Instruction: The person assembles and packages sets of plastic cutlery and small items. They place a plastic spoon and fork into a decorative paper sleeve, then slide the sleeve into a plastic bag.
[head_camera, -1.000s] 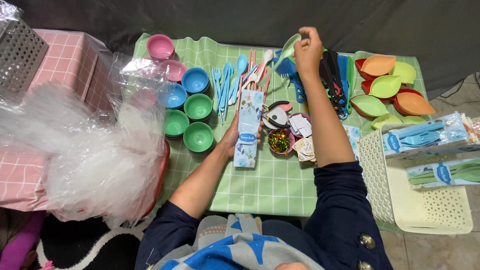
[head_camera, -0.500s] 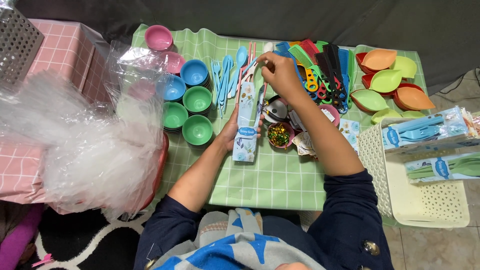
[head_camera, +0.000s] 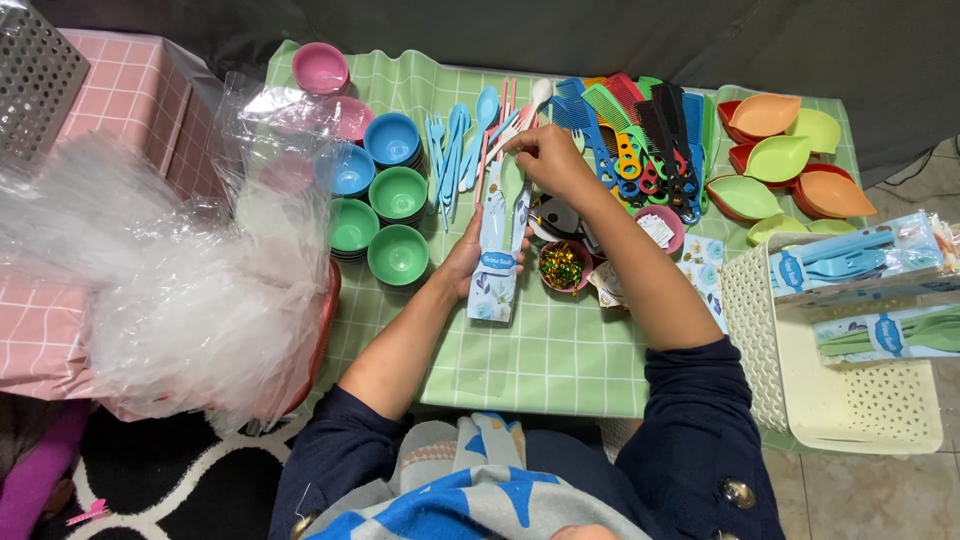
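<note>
My left hand (head_camera: 468, 260) holds a long narrow paper sleeve (head_camera: 496, 255) with a floral print, flat on the green checked tablecloth (head_camera: 545, 350). My right hand (head_camera: 548, 160) pinches the handle of a pale green plastic spoon (head_camera: 512, 185) whose bowl lies at the sleeve's upper end. Just beyond lie loose blue and pink plastic cutlery (head_camera: 460, 140). Stacked small bowls (head_camera: 395, 225) in green, blue and pink stand left of the sleeve.
Coloured combs (head_camera: 640, 135) and leaf-shaped dishes (head_camera: 775, 165) lie at the far right. A cream perforated basket (head_camera: 800, 400) holds wrapped cutlery sets (head_camera: 860, 265). A heap of clear plastic bags (head_camera: 170, 290) fills the left. Small cups of tags and glittery bits (head_camera: 560, 268) sit by my right forearm.
My right hand came down from the far comb pile with the green spoon and now lays it against the top of the sleeve. The left hand stayed on the sleeve.
</note>
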